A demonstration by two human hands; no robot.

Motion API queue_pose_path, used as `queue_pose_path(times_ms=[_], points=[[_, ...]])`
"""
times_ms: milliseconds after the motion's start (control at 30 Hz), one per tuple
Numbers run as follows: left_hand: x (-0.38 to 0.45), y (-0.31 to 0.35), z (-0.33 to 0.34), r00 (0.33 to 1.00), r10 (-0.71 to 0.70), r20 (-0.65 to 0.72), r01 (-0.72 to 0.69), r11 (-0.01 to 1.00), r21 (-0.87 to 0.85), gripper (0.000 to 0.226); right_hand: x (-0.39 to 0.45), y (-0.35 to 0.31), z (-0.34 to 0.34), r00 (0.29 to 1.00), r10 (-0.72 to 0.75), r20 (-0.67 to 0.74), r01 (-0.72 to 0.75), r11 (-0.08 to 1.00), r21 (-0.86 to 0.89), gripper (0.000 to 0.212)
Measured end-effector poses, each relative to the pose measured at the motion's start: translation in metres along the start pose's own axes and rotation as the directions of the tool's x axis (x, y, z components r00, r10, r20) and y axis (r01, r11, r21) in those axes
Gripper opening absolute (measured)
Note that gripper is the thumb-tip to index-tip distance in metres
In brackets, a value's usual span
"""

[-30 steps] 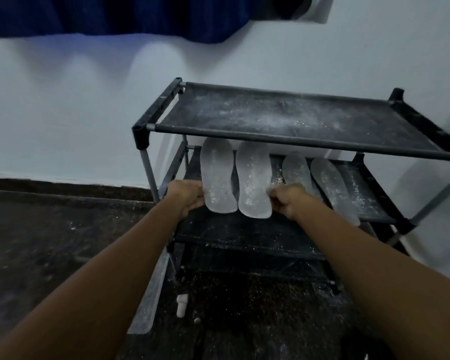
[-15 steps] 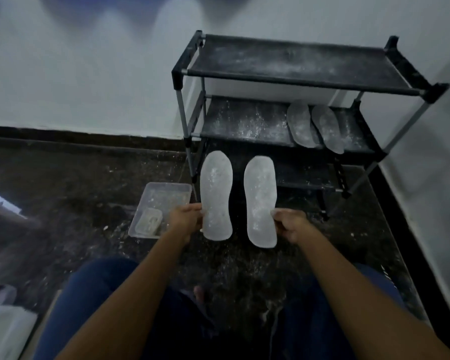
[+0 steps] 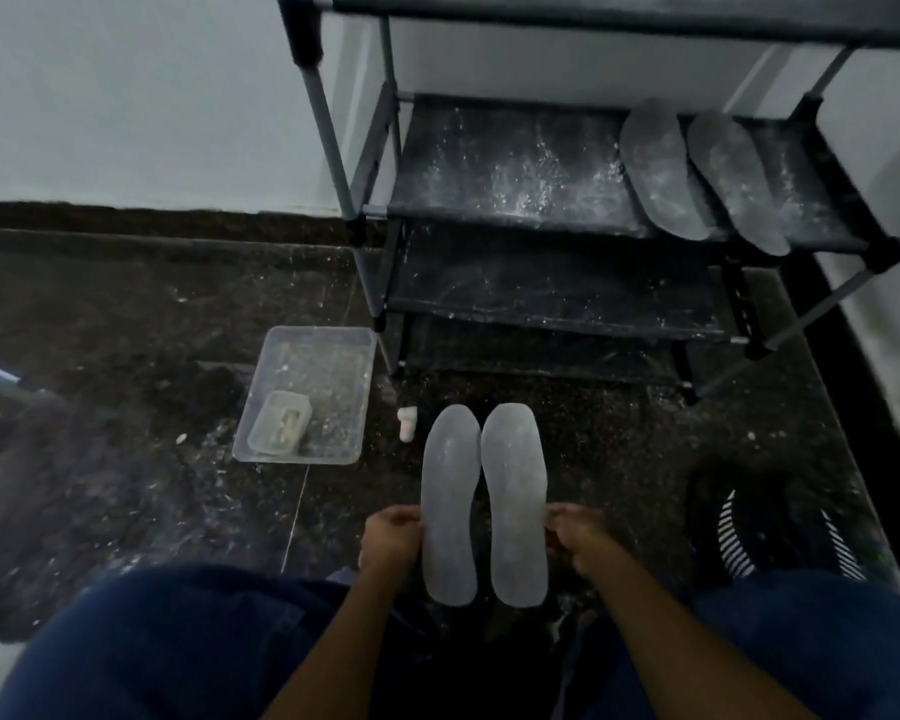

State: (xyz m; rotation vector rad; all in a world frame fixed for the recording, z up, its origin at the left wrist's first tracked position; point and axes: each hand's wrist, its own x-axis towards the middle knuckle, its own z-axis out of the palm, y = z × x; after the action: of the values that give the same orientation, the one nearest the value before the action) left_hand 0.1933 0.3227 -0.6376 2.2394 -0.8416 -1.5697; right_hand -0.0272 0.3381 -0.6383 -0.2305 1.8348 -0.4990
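Two insoles held up: left grip (image 3: 388, 540) pinches left insole (image 3: 450, 504), right grip (image 3: 578, 537) pinches right insole (image 3: 515, 504); next we'd probably lay both flat on the floor (image 3: 619, 459).

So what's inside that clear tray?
A small clear box lies in the tray's near-left corner, among pale specks. Something pale is in the box, too blurred to tell.

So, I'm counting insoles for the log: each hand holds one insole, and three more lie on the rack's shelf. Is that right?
Not quite. The head view shows only two spare insoles on the shelf, not three. The rest holds: the left hand holds the left insole, and the right hand holds the right insole.
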Motion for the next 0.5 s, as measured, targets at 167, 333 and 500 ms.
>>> queue_pose_path(times_ms=[167,333,500], points=[[0.028,-0.014,0.018,0.998,-0.069,0.004,0.068,0.988,0.137,0.013,0.05,0.041,0.016,0.982,0.189,-0.029,-0.19,0.981,-0.047,0.022],[0.046,-0.022,0.037,0.993,-0.111,0.035,0.106,0.986,0.127,0.014,0.076,0.061,0.024,0.97,0.239,-0.055,-0.242,0.968,-0.067,0.018],[0.065,-0.029,0.042,0.991,-0.128,0.045,0.119,0.979,0.164,0.022,0.093,0.069,0.028,0.962,0.271,-0.037,-0.273,0.959,-0.071,0.013]])
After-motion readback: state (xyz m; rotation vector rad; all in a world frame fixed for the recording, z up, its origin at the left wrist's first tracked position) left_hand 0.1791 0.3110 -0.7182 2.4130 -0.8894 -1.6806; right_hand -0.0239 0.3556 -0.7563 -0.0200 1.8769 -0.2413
